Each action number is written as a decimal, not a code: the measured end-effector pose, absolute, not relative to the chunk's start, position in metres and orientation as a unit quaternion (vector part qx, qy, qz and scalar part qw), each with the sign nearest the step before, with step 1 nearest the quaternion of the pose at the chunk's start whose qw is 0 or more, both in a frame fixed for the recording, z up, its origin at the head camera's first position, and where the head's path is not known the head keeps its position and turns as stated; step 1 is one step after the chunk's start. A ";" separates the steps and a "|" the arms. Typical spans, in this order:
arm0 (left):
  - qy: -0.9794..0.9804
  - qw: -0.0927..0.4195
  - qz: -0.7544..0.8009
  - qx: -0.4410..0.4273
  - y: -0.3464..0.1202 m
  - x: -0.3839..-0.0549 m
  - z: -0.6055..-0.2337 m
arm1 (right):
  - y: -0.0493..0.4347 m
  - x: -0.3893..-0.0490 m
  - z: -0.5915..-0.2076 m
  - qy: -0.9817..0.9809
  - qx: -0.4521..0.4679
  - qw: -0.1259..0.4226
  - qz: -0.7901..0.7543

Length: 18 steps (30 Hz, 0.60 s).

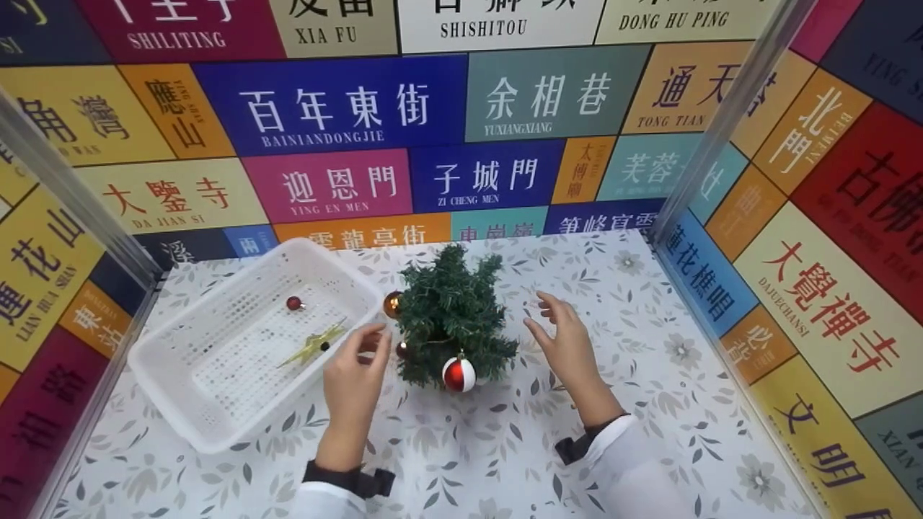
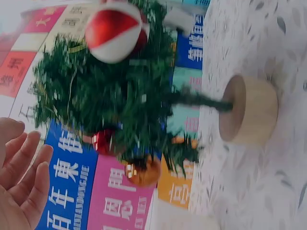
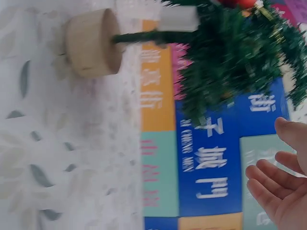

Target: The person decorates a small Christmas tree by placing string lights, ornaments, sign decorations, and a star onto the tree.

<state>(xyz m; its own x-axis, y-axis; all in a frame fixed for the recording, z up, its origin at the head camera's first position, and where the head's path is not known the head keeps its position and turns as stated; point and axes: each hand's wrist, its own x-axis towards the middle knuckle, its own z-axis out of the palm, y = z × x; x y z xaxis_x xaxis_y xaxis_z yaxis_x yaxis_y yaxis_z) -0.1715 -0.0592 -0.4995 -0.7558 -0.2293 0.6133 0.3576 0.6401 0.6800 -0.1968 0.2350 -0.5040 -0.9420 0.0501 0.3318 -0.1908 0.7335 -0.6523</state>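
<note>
A small green artificial Christmas tree (image 1: 451,310) stands on a round wooden base (image 2: 249,110), which the left wrist view shows. A red-and-white bauble (image 1: 459,373) hangs on its near side. Gold (image 2: 143,171) and red (image 2: 106,142) baubles hang on its left side. My left hand (image 1: 358,367) is just left of the tree, fingers loosely bent, with nothing in it. On the other side my right hand (image 1: 570,349) is held apart from the branches, fingers relaxed and holding nothing.
Left of the tree sits a white perforated plastic basket (image 1: 169,353). Inside it lie a small red bauble (image 1: 295,303) and a gold star-shaped ornament (image 1: 315,344). A leaf-patterned cloth covers the table (image 1: 649,447); panels with lettering (image 1: 332,101) surround it.
</note>
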 end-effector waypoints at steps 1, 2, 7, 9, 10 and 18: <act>-0.840 0.342 -0.420 -0.024 -0.065 -0.173 -0.499 | 0.238 -0.199 -0.510 -0.916 0.025 0.150 0.371; -0.843 0.335 -0.420 -0.011 -0.070 -0.175 -0.499 | 0.241 -0.201 -0.517 -0.916 0.014 0.136 0.376; -0.856 0.315 -0.408 0.039 -0.092 -0.183 -0.498 | 0.250 -0.206 -0.551 -0.920 -0.018 0.064 0.385; -0.860 0.310 -0.401 0.050 -0.098 -0.187 -0.498 | 0.249 -0.206 -0.563 -0.920 -0.021 0.044 0.390; -0.862 0.306 -0.400 0.056 -0.102 -0.189 -0.498 | 0.247 -0.206 -0.568 -0.919 -0.019 0.035 0.393; -0.872 0.237 -0.415 0.108 -0.132 -0.209 -0.498 | 0.220 -0.215 -0.613 -0.900 0.042 0.018 0.434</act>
<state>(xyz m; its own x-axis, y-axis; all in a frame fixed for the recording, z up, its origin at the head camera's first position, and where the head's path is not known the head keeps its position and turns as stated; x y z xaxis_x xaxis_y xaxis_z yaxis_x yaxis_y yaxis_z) -0.2092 -0.1324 -0.4981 -0.8643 -0.3853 0.3234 0.0077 0.6326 0.7744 -0.2153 0.2201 -0.6133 -0.9958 -0.0600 0.0688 -0.0912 0.6194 -0.7798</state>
